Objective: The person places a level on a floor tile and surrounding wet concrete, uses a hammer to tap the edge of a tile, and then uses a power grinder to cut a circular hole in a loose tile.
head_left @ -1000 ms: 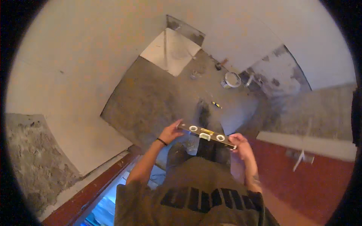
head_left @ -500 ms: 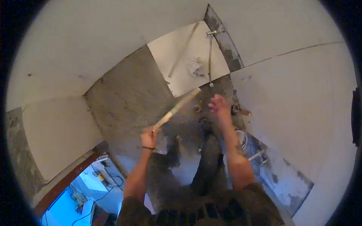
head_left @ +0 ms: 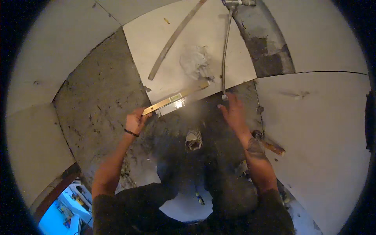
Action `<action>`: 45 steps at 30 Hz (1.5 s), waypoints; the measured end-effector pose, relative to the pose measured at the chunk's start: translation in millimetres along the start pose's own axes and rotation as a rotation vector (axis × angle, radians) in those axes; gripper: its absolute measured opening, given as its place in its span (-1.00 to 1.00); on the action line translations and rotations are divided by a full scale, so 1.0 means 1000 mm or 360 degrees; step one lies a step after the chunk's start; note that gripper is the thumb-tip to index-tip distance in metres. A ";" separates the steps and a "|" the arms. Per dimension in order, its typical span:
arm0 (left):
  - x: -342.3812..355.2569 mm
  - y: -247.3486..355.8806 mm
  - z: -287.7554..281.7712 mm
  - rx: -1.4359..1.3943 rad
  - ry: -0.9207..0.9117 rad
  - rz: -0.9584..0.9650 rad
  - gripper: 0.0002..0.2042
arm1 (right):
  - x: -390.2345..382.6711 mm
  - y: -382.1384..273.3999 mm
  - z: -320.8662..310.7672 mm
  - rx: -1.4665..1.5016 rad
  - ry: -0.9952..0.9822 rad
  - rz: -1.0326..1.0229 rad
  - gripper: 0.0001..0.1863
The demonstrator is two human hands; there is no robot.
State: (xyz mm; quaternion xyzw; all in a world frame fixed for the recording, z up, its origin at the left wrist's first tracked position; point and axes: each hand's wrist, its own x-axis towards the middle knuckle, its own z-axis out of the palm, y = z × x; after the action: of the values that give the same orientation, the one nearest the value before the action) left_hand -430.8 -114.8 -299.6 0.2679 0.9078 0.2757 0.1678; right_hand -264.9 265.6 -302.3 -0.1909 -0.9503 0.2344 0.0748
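Observation:
My left hand point(head_left: 135, 121) is closed around the near end of a yellow spirit level point(head_left: 163, 102). The level slants away to the right, over the near edge of a large pale floor tile point(head_left: 213, 51); whether its whole length touches the tile I cannot tell. Close to the tile's right near corner is my right hand point(head_left: 236, 114), open, thumb and fingers apart. Its fingertips are beside the end fitting of a thin flexible hose point(head_left: 224, 66), which runs up to a metal valve point(head_left: 235, 3). On the tile lie a crumpled whitish sheet point(head_left: 194, 62) and a long narrow strip point(head_left: 170, 45).
Rough grey mortar floor point(head_left: 102, 94) spreads left of the tile. A pipe stub wrapped in patterned material point(head_left: 193, 141) rises in front of me. At the right lies a wooden-handled tool point(head_left: 273, 148) by a pale wall panel point(head_left: 317, 117). A bluish-lit doorway point(head_left: 64, 207) opens lower left.
I have leaned in closer to the tile. My left hand has brought the spirit level forward to the tile's near edge. My right hand has reached forward and its fingers have spread.

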 end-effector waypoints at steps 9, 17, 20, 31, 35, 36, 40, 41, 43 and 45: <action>0.039 -0.011 0.059 -0.0111 -0.0004 0.0260 -0.75 | 0.000 0.060 0.045 -0.0008 0.0238 0.0093 -0.62; 0.059 0.017 0.072 0.0204 -0.0046 0.0260 -0.68 | 0.000 0.064 0.029 -0.0151 0.0255 0.0011 -0.58; 0.061 0.012 0.073 0.0214 -0.0117 0.0171 -0.56 | 0.010 0.051 0.029 -0.0103 0.0395 -0.0110 -0.58; 0.006 -0.023 -0.075 0.0882 -0.0618 -0.0263 -0.39 | 0.045 0.031 0.022 0.0305 0.0421 -0.0127 -0.66; -0.015 0.019 -0.094 0.0807 -0.1087 -0.0259 -0.37 | 0.044 0.039 0.025 0.0463 0.0458 0.0004 -0.67; -0.015 0.032 -0.095 0.0548 -0.1081 -0.0350 -0.38 | 0.045 0.040 0.028 0.0477 0.0493 -0.0014 -0.66; -0.013 0.022 -0.092 -0.0217 -0.0875 -0.0506 -0.40 | 0.048 0.032 0.033 0.0429 0.0482 -0.0031 -0.66; -0.017 0.005 -0.087 -0.0225 -0.0867 -0.0515 -0.40 | 0.048 0.028 0.033 0.0434 0.0455 -0.0053 -0.66; -0.018 -0.012 -0.080 0.0635 -0.0455 0.0107 -0.42 | 0.047 0.028 0.032 0.0422 0.0425 -0.0083 -0.65; -0.011 0.002 -0.071 0.0490 -0.0615 -0.0234 -0.43 | 0.045 0.035 0.031 0.0397 0.0391 -0.0084 -0.64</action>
State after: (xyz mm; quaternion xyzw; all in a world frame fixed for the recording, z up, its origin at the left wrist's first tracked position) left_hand -453.2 -149.5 -240.4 0.2714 0.9072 0.0651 0.3149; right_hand -302.3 299.2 -343.5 -0.1825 -0.9022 0.3234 0.2195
